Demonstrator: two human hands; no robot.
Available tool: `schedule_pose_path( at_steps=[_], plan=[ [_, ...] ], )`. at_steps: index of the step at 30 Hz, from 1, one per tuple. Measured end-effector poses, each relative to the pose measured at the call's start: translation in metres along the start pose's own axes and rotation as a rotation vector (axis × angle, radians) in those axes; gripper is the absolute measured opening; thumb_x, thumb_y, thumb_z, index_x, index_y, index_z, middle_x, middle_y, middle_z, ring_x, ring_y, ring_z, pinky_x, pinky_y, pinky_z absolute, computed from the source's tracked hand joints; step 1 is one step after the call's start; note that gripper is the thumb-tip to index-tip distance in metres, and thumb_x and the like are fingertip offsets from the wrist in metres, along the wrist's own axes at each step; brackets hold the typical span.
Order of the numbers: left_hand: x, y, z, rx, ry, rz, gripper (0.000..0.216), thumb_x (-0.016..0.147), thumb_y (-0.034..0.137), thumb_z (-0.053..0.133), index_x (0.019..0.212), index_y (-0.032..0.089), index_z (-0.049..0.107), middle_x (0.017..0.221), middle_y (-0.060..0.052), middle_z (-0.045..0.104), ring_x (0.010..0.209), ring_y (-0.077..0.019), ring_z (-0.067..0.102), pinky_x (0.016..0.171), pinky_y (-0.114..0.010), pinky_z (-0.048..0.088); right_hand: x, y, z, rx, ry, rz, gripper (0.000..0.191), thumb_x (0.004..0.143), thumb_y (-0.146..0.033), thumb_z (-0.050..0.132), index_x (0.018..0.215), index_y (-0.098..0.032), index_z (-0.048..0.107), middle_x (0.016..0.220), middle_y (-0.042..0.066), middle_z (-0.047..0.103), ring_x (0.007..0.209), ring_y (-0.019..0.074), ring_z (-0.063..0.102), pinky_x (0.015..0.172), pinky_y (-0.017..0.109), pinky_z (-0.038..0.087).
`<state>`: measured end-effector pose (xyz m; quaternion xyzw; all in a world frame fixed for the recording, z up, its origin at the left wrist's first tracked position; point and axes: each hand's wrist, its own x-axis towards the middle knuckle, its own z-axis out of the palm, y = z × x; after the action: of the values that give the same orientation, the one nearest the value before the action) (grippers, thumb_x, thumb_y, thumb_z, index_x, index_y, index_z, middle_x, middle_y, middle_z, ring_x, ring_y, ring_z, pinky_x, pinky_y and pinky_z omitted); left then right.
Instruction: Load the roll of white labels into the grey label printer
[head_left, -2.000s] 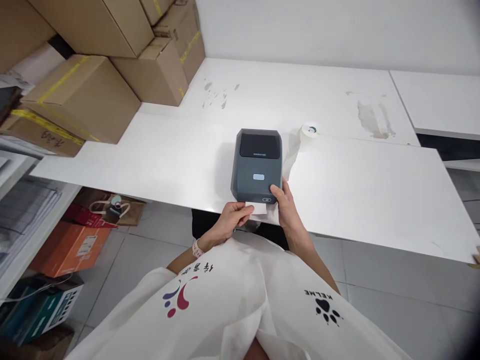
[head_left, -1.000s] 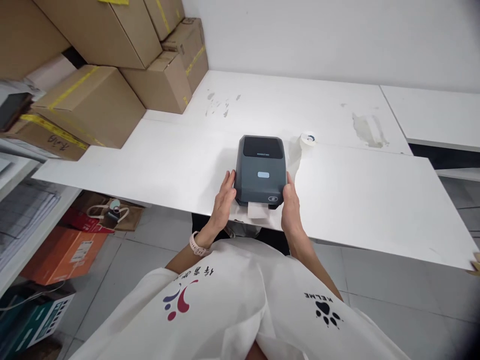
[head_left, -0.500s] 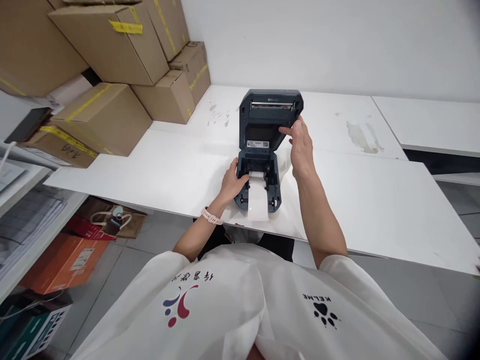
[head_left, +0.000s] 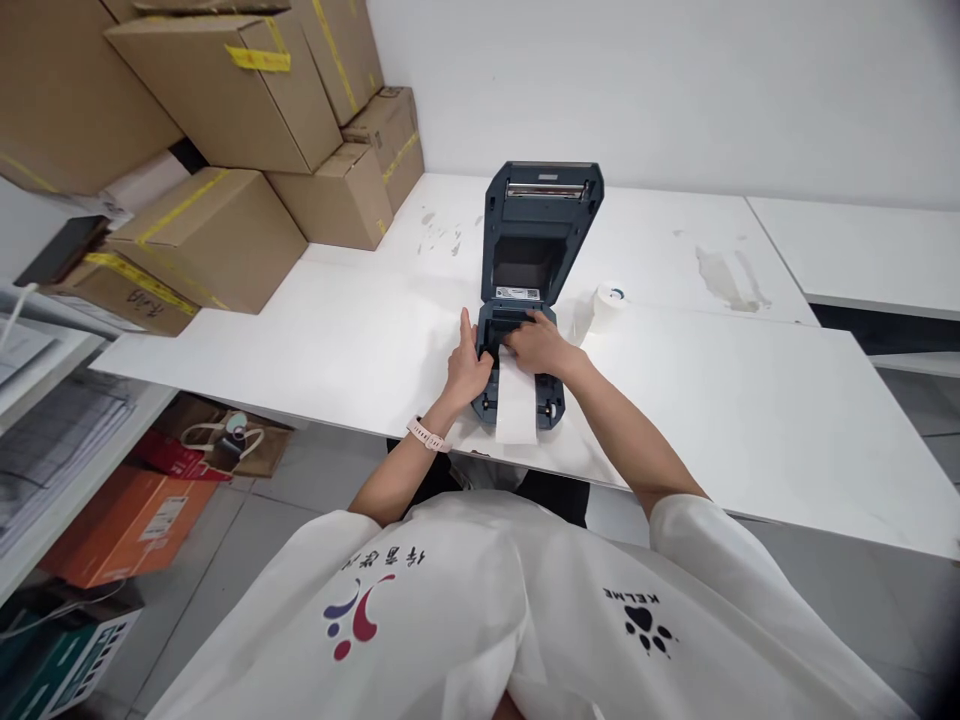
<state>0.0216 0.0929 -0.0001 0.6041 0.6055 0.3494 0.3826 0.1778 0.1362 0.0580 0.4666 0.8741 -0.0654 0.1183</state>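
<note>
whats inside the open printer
A paper strip lies inside the printer, running over its front edge. The right hand reaches inside, partly covering the strip; what lies beneath that hand is hidden.

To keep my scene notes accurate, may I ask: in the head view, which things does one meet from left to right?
Orange box → pale pink wristband → left hand → white paper strip → white roll → grey patch.
</note>
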Motion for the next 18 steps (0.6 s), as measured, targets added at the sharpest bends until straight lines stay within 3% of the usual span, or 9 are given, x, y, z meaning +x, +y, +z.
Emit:
schedule_pose_path(
  at_steps=[4,7,11,14,18],
  plan=[
    [0.002,-0.006,0.002,-0.014,0.013,0.048,0.098,0.087,0.015,0.049,0.169,0.028,-0.004,0.169,-0.010,0.040,0.135,-0.0313,0.062,0.113,-0.052,0.046,0.004,0.007,-0.005,0.077,-0.120,-0.157,0.044,0.092,-0.011,0.051,0.130,-0.014,0.072,0.122,0.016,0.078,0.117,0.0298,0.071,0.115,0.045,0.037],
    [0.002,-0.009,0.002,-0.057,0.014,0.076,0.096,0.088,0.015,0.048,0.168,0.029,-0.001,0.168,-0.009,0.043,0.147,-0.0302,0.051,0.119,-0.052,0.042,-0.011,0.024,-0.014,0.355,-0.167,-0.302,0.051,0.095,-0.022,0.054,0.146,-0.019,0.061,0.140,0.012,0.070,0.121,0.0284,0.069,0.102,0.039,0.050],
    [0.000,-0.009,0.002,-0.088,0.008,0.042,0.091,0.091,0.018,0.049,0.169,0.029,0.004,0.170,-0.010,0.037,0.149,-0.0312,0.049,0.119,-0.052,0.041,-0.061,0.063,-0.010,0.828,-0.048,-0.433,0.053,0.091,-0.042,0.069,0.142,-0.027,0.066,0.139,0.007,0.071,0.122,0.0278,0.068,0.103,0.042,0.053],
    [0.000,-0.008,0.002,-0.114,0.010,0.024,0.088,0.093,0.022,0.053,0.168,0.032,0.008,0.171,-0.009,0.036,0.147,-0.0317,0.051,0.119,-0.052,0.041,-0.109,0.098,0.013,1.065,0.169,-0.344,0.045,0.085,-0.048,0.077,0.126,-0.030,0.075,0.123,0.007,0.076,0.112,0.0279,0.070,0.101,0.047,0.054],
    [0.000,-0.008,0.001,-0.122,0.017,0.024,0.087,0.093,0.026,0.057,0.167,0.036,0.013,0.170,-0.007,0.039,0.144,-0.0317,0.055,0.121,-0.052,0.039,-0.140,0.138,0.052,1.138,0.335,0.040,0.040,0.076,-0.054,0.085,0.108,-0.030,0.079,0.112,0.009,0.077,0.105,0.0289,0.069,0.100,0.051,0.053]
  ],
)
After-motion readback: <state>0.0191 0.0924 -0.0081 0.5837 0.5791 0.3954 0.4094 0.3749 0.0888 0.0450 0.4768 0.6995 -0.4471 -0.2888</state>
